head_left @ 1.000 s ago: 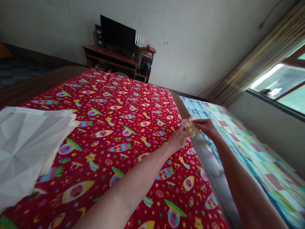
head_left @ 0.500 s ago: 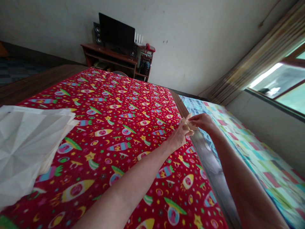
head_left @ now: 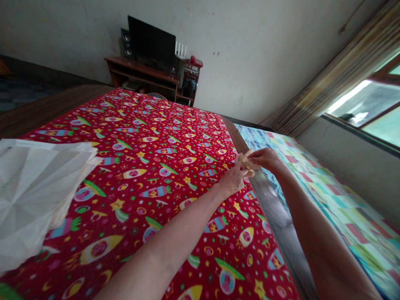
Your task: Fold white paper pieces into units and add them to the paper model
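Observation:
A small folded piece of cream paper (head_left: 246, 161) is held out over the bed's dark wooden edge, with pointed flaps standing up from it. My left hand (head_left: 233, 178) grips it from below and the left, fingers closed round its lower part. From the upper right, my right hand (head_left: 267, 159) pinches one of its flaps between thumb and fingertips. The fingers hide part of the paper, so its full shape cannot be made out. On the left lies a stack of large white paper sheets (head_left: 34, 187) with creases fanning across the top sheet.
A red blanket (head_left: 175, 166) with rocket prints spreads under my arms. Beyond the wooden edge (head_left: 271, 204) lies a patchwork-patterned cover (head_left: 337, 196). At the far wall stands a desk (head_left: 140, 68) with a monitor (head_left: 151, 41), speakers and a red telephone (head_left: 195, 61). A curtain hangs by the window.
My left fingers have shifted a little lower on the folded paper, and more of its upper part shows. The right hand stays at nearly the same spot.

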### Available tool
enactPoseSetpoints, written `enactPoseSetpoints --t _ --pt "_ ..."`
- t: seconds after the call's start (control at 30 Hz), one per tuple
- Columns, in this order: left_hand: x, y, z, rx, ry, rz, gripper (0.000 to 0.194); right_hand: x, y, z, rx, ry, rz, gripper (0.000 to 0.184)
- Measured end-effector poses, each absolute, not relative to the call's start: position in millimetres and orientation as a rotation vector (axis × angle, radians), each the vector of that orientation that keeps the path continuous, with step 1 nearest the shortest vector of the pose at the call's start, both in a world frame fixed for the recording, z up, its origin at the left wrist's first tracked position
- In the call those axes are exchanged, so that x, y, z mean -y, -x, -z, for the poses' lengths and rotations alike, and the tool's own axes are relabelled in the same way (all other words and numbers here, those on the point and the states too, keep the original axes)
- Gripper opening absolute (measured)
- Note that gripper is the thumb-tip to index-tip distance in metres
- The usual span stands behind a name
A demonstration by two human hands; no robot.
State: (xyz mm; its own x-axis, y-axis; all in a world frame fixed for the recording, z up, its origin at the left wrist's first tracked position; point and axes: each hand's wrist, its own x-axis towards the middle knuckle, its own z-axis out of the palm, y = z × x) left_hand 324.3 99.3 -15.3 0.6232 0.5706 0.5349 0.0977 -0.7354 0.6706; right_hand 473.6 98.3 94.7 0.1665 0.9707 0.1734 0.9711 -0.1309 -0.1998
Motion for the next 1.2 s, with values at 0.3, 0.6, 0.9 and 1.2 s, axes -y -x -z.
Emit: enactPoseSetpoints --t 0.3,0.6,0.9,1.2 --pt "-95 -319 12 -0.51 -2.313 -0.971 0.052 -98 -467 -92 1.915 2.254 0.058 0.025" --pt "-108 -331 17 -0.411 -2.13 -1.019 0.033 -100 -464 -90 1.986 2.271 0.123 0.027" --pt "-102 -326 21 -0.429 -2.168 -1.016 0.036 -101 -468 -81 1.966 2.278 0.166 0.027" --pt "-104 -327 19 -0.354 -2.114 -1.071 0.029 -89 -466 -77 2.004 2.139 0.125 0.026"
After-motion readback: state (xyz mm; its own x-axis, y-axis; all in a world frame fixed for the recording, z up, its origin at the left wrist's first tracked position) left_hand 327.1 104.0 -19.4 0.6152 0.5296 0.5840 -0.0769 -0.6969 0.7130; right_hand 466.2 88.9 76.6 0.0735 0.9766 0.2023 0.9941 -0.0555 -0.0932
